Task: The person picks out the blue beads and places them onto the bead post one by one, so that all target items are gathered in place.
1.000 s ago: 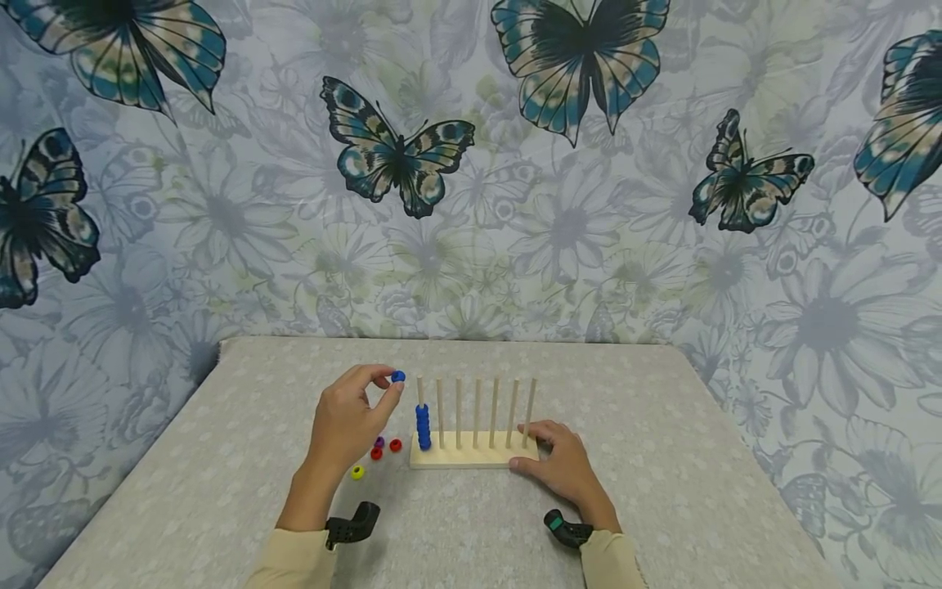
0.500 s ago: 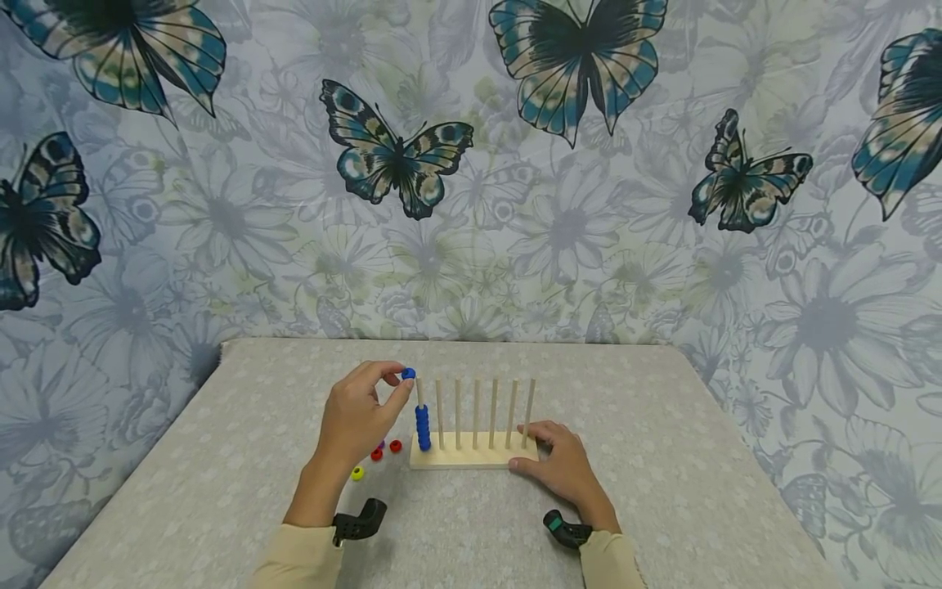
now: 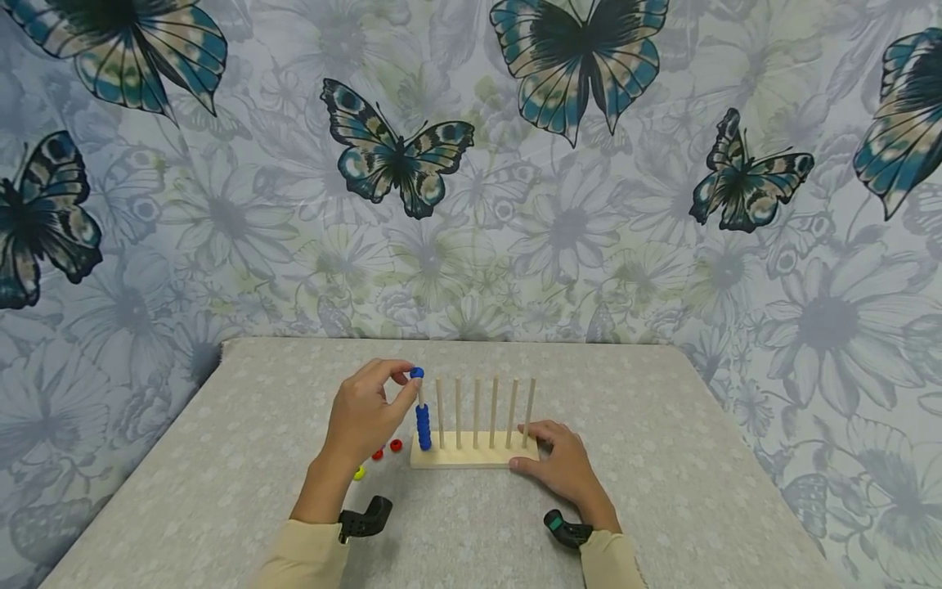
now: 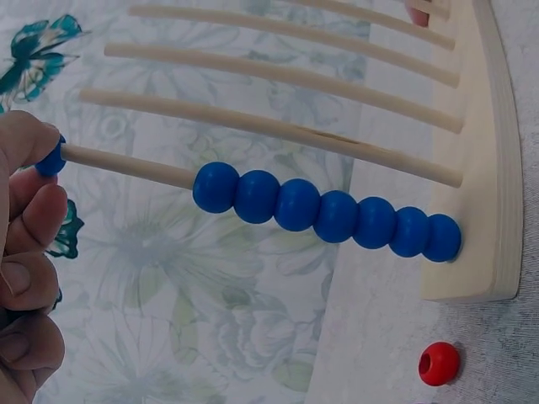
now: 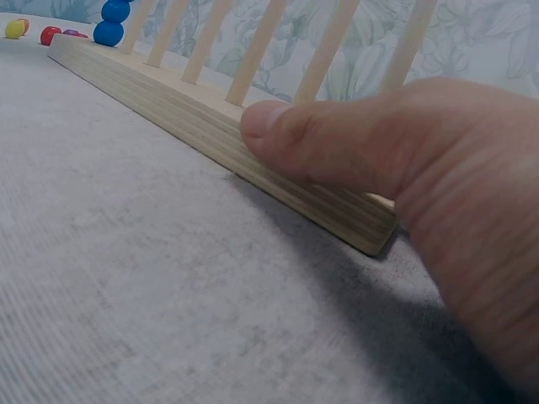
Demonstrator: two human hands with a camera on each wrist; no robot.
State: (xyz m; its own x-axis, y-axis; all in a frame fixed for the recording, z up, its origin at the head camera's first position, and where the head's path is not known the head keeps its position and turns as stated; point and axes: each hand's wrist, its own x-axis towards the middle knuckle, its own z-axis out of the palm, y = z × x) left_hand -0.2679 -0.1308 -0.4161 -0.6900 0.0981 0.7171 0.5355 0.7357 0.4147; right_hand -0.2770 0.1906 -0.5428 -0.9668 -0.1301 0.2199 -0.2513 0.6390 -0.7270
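My left hand (image 3: 364, 417) pinches a blue bead (image 3: 417, 372) between thumb and fingertips, right at the top of the leftmost peg. In the left wrist view that held bead (image 4: 52, 160) meets the peg's tip; whether the tip has entered its hole cannot be made out. Lower on this peg sits a stack of several blue beads (image 4: 296, 204), down to the base. The wooden peg board (image 3: 471, 460) has several other pegs, all bare. Its right end is gripped by my right hand (image 3: 559, 462), thumb (image 5: 290, 139) along the front and fingers behind, partly hidden.
Left of the board, loose beads lie on the cloth-covered table (image 3: 662, 425): a red bead (image 3: 396, 446), another red bead (image 3: 378, 454) and a yellow bead (image 3: 359, 473), partly behind my left wrist. A butterfly-patterned backdrop (image 3: 471, 270) rises behind the table.
My left hand has moved right, carrying the blue bead from left of the leftmost peg to its top. The right hand and the board have stayed put.
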